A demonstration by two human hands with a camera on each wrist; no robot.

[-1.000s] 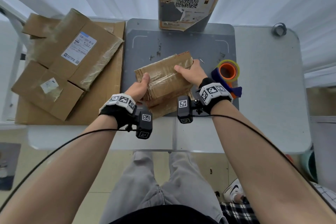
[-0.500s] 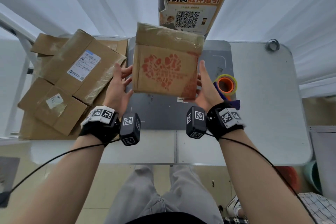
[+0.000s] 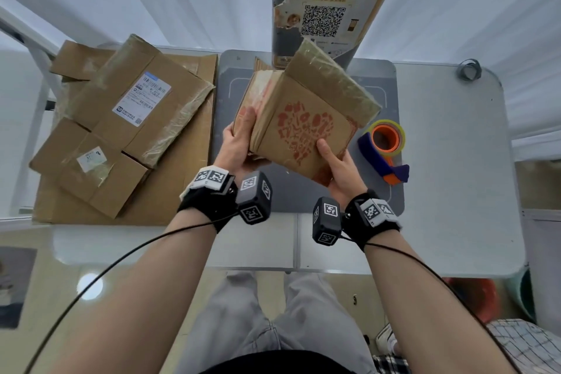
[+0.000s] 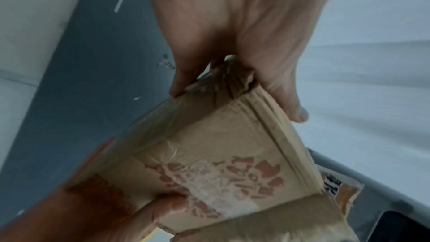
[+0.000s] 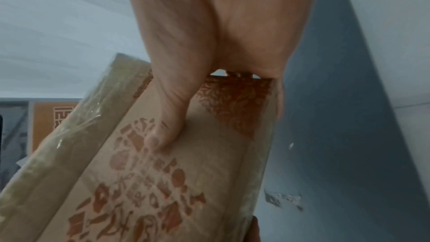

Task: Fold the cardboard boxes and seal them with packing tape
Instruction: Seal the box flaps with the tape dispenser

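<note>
- White curtains hang behind a pale folding table, and a pillar with an orange QR-code poster stands beyond both hands.
- Left of the left hand, a stack of flattened and taped cardboard boxes lies on the table, one bearing a white shipping label.
- A grey mat covers the table centre, underneath and beyond the hands.
- The heart-printed cardboard box is held in the air between the hands, above the mat. A second ago it lay collapsed on the mat under both hands; half a second ago it was raised with the printed face square to the head camera. Now it is turned at an angle, its taped flap pointing away to the right.
- The left hand grips the box's left corner, thumb on the side panel; in the wrist view the fingers pinch a crumpled, tape-covered corner.
- The right hand clamps the near right corner, its thumb pressed flat on the printed face.
- A tape dispenser with an orange core sits just right of the right hand, untouched.
- My judgement: the lift and turn suggest the box is being inspected or opened out into shape; folding looks unfinished, and taping has not begun.
</note>
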